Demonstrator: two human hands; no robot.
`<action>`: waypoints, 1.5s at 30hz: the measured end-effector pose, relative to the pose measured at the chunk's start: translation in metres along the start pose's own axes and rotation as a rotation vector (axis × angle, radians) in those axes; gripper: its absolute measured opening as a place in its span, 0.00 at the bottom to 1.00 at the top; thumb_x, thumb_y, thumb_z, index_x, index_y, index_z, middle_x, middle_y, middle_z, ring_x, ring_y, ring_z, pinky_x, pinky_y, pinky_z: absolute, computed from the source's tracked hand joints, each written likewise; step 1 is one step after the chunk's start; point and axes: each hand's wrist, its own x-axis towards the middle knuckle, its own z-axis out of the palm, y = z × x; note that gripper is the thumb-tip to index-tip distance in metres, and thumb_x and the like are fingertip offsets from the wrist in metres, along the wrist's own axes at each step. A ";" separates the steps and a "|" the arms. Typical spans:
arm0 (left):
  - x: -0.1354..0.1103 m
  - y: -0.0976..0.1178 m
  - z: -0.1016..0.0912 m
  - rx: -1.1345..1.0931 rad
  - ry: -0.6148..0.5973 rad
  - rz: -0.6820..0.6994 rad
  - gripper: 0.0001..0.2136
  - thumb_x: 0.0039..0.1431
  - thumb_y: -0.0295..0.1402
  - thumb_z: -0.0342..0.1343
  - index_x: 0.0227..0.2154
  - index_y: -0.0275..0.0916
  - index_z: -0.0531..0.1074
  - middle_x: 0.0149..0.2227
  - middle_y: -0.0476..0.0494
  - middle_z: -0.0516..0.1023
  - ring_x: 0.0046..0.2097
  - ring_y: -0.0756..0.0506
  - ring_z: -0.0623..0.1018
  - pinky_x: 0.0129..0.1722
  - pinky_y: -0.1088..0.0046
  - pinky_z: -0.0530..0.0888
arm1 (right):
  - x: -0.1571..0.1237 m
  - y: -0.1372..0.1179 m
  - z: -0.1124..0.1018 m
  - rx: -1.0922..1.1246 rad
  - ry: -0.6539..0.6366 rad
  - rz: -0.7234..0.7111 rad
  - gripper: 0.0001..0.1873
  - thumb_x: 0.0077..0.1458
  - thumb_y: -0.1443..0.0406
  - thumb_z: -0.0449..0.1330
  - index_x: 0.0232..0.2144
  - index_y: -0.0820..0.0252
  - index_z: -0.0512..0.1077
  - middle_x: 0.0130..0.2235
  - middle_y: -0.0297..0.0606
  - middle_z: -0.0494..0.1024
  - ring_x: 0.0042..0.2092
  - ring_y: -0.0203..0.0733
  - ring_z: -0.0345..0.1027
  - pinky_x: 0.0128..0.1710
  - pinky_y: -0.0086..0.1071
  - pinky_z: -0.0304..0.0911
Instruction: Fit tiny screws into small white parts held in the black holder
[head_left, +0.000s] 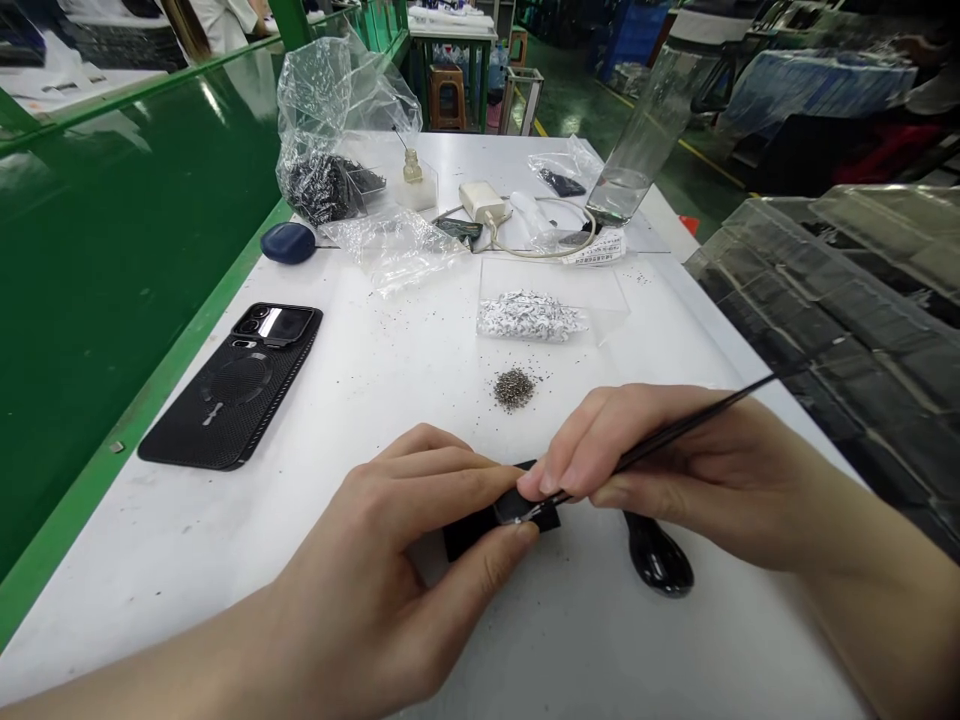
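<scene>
Black tweezers (697,416), gripped in the right hand (720,475), meet a small dark piece (511,506) that the left hand (390,545) pinches over a black block (466,536).

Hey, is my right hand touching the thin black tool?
Touching. The head view shows it plainly: the right hand holds the thin black tool in a pinch grip.

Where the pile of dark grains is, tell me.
The pile sits near the head view's centre, slightly right, between the right hand and the white pieces.
</scene>
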 end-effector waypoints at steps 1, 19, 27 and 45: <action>-0.001 0.000 0.000 0.001 -0.001 0.003 0.10 0.71 0.23 0.60 0.47 0.42 0.83 0.38 0.49 0.86 0.43 0.46 0.84 0.49 0.69 0.80 | 0.000 0.000 0.000 -0.009 0.001 -0.002 0.09 0.66 0.71 0.71 0.45 0.53 0.87 0.43 0.40 0.90 0.47 0.44 0.88 0.48 0.32 0.83; 0.004 -0.002 0.000 -0.002 -0.009 -0.004 0.09 0.71 0.23 0.60 0.46 0.40 0.83 0.39 0.50 0.86 0.44 0.47 0.83 0.48 0.71 0.80 | -0.002 0.000 -0.001 -0.059 -0.033 0.005 0.11 0.68 0.72 0.69 0.46 0.52 0.86 0.45 0.39 0.89 0.50 0.44 0.87 0.52 0.33 0.82; 0.001 0.000 0.000 0.000 -0.011 -0.019 0.13 0.72 0.23 0.60 0.50 0.46 0.84 0.44 0.52 0.88 0.45 0.49 0.83 0.50 0.74 0.80 | -0.001 -0.002 -0.001 -0.099 -0.028 0.000 0.05 0.69 0.69 0.70 0.45 0.53 0.84 0.45 0.38 0.89 0.49 0.42 0.87 0.51 0.31 0.82; -0.007 -0.013 0.002 0.121 0.016 -0.065 0.16 0.75 0.33 0.61 0.59 0.59 0.79 0.51 0.52 0.86 0.51 0.48 0.82 0.50 0.78 0.80 | 0.008 0.020 -0.014 -0.453 0.284 0.184 0.05 0.70 0.66 0.65 0.44 0.58 0.82 0.41 0.34 0.87 0.43 0.39 0.82 0.44 0.31 0.76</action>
